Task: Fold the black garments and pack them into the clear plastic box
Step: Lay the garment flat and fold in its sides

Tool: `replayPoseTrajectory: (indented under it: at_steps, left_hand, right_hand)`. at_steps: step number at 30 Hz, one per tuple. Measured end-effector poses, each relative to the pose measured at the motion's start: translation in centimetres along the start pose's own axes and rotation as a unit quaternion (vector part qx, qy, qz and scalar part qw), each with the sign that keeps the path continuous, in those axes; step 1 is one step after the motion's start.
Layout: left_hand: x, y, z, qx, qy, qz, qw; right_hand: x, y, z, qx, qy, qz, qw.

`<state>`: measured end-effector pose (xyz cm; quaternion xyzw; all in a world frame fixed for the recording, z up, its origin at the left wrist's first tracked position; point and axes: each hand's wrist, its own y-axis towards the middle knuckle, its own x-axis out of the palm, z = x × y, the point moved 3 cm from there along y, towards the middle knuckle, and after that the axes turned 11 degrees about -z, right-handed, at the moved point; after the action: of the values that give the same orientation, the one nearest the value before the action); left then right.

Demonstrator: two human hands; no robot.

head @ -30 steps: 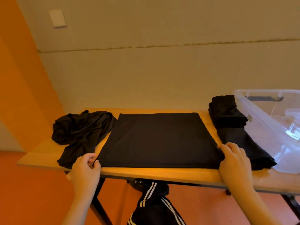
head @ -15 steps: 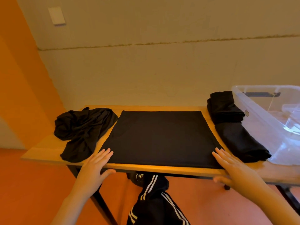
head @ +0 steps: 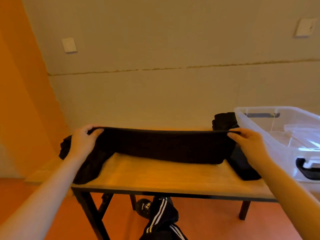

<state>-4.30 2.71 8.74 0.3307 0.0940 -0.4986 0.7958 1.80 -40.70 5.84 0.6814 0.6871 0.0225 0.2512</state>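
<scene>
Fingers [head: 94,131] pinching soft black garment [head: 161,146] (2 hands), rectangular fold

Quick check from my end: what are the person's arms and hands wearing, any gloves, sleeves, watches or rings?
Nothing that shows. The left hand and right hand are bare, without gloves, and no rings are visible. Both forearms are uncovered down to the frame's bottom edge: no sleeves, watch or wristband in view.

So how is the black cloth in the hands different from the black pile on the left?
The held garment is stretched flat between left hand and right hand; the crumpled garment lies loose on the table. One is lifted and neat, the other bunched and untouched. Both are black.
</scene>
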Motion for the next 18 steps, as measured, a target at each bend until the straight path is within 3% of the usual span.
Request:
replayPoseTrajectory:
  at_steps: [5,18]
  left_hand:
    - [-2.2,5.8,5.1,0.007,-0.106,0.067,0.992]
    - [-4.6,9.2,10.0,0.028,-0.030,0.062,0.997]
  right_hand:
    - [-1.8,6.0,-5.5,-0.003,0.104,0.029,0.994]
    - [-5.3,9.4,-11.2,-0.028,0.097,0.068,0.993]
